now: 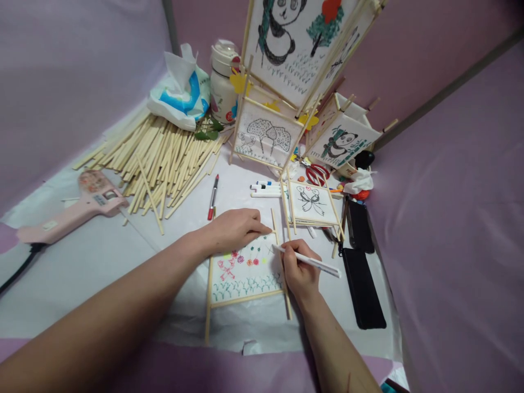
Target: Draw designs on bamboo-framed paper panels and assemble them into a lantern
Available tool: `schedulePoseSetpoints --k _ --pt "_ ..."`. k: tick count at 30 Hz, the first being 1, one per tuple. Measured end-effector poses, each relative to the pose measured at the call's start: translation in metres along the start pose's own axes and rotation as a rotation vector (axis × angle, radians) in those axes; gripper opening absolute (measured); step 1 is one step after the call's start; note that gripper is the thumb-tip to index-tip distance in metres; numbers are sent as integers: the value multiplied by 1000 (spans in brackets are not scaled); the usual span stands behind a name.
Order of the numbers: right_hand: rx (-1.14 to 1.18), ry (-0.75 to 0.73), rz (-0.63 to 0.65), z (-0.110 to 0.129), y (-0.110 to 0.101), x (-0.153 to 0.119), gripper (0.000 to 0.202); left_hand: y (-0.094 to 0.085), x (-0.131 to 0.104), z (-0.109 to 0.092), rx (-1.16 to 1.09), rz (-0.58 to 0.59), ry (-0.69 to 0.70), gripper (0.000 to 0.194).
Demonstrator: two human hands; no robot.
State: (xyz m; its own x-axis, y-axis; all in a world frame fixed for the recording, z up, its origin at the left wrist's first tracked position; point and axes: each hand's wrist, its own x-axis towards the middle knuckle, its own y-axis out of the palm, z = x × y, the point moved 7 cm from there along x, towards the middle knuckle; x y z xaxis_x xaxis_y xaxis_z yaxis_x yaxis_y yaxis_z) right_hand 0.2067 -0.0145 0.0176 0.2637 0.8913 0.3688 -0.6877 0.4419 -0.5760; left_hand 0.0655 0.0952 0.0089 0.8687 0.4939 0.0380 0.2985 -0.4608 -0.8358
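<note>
A marker pen point(319, 264) with a white barrel is pinched in my right hand point(302, 270), its tip touching the upper right of a drawing panel point(245, 275). Wooden sticks frame this white sheet, which bears coloured dots, a pink figure and green grass marks. My left hand point(235, 229) lies across the panel's upper edge, index finger stretched toward the top right corner, holding nothing visible. Part of the sheet is hidden beneath that hand. Just beyond it lies a red-capped marker point(213, 197).
A pink glue gun point(73, 210) lies at left, near piled wooden sticks point(164, 158). Behind stand a tissue pack point(180, 95), a bottle point(223, 82) and a panda-decorated lantern frame point(270, 131). A smaller bird-drawing frame point(313, 204), red-handled scissors point(316, 173) and a black phone point(363, 289) sit right.
</note>
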Motion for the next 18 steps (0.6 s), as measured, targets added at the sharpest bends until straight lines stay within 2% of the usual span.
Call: schedulePoseSetpoints --k 18 --pt "24 32 40 -2 4 1 19 -1 -1 0 -18 12 -17 33"
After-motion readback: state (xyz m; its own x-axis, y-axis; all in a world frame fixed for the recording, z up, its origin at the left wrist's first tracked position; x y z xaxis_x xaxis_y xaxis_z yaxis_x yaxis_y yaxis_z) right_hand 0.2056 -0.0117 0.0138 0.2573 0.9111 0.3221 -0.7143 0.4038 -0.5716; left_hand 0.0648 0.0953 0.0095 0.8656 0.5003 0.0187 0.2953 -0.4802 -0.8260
